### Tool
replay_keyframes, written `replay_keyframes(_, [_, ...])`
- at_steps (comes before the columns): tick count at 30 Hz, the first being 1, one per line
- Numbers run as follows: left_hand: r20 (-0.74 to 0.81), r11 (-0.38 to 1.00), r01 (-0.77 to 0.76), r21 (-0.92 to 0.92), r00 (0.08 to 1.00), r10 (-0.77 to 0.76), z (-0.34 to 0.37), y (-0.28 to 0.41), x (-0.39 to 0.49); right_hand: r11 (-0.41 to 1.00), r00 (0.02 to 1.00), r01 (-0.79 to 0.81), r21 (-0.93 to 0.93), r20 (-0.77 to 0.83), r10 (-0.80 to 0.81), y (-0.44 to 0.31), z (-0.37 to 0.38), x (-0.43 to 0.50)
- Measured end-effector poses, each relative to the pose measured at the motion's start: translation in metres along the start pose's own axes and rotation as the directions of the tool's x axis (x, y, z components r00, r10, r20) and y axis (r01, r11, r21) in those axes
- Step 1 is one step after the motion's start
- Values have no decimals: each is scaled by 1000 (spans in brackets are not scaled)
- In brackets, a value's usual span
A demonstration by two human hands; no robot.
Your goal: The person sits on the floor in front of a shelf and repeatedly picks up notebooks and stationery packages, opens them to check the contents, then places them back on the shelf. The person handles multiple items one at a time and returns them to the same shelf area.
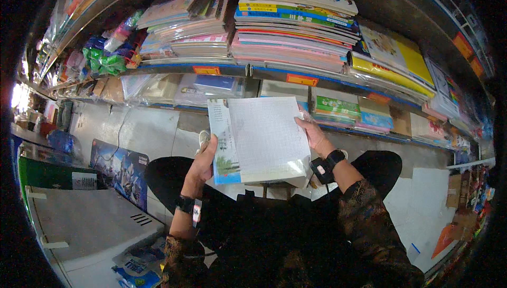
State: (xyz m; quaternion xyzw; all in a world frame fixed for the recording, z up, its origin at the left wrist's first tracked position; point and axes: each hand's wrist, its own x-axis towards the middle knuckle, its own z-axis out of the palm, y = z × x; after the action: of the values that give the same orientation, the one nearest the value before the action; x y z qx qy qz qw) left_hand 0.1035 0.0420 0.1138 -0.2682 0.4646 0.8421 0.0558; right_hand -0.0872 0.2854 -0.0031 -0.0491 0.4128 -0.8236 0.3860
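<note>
A stack or pad of paper booklets (pixel 269 137) with a fine printed grid and a picture strip down its left side is held up over my lap. My left hand (pixel 205 160) grips its left edge, thumb on top. On the opposite edge, my right hand (pixel 315 135) holds it with the thumb over the face and the other fingers mostly hidden beneath. Clear plastic wrap seems to cover part of it near the right hand. Both wrists wear dark bands with small devices.
Ahead, a shelf (pixel 277 74) bears a tall stack of books (pixel 293 38), wrapped packs and a yellow roll (pixel 384 72). Green-banded booklets (pixel 336 107) lie on the lower shelf. A grey metal cabinet (pixel 91 220) stands at left beside a printed box (pixel 121 173); a blue plastic packet (pixel 138 268) lies near it.
</note>
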Motion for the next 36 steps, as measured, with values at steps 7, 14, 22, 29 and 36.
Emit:
replay_keyframes(7, [125,943,132,-307,987,-98,-4,-35,29,990,994,-61,124,-81,72,-11,-10,-15])
replay_keyframes(14, [111,989,113,-94,989,-103,-13,-54,37,993,974,-119,4,-193,118,-3,-12,-16])
replay_keyframes(22, [71,964,-77,253,996,60,0,-6,0,979,915,-204,-30,-361,180,37,-59,-11])
replay_keyframes(29, [-159,895,-21,445,982,102,20,44,-40,938,925,-347,21,-160,345,85,-97,-17])
replay_keyframes(36, [-278,943,-132,305,935,220,22,62,-64,909,908,-412,70,-48,415,71,-43,0])
